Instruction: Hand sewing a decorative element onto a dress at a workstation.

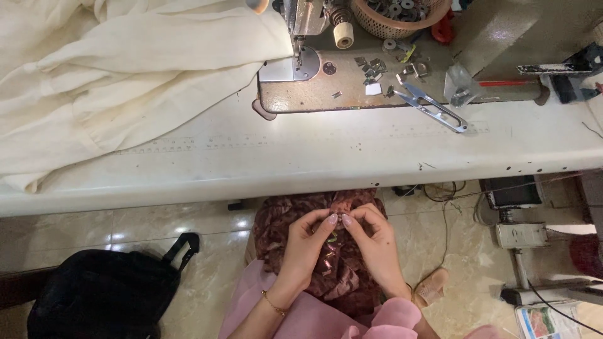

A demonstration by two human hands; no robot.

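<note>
Both hands, left hand (308, 242) and right hand (370, 235), pinching maroon cloth (295, 216) in lap; probably soft, light, limp, best held near edge.

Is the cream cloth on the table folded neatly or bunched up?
Bunched up: the cream cloth lies in loose, rumpled heaps across the table.

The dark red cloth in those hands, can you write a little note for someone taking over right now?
Left hand: pinching the dark red patterned cloth on the lap, below the table edge.
Right hand: pinching the same spot, fingertips meeting the left.
On the sewing table: cream fabric under the machine needle, thread snips at right.
Done: cannot tell.
Left: the red cloth is not at the machine yet.
</note>
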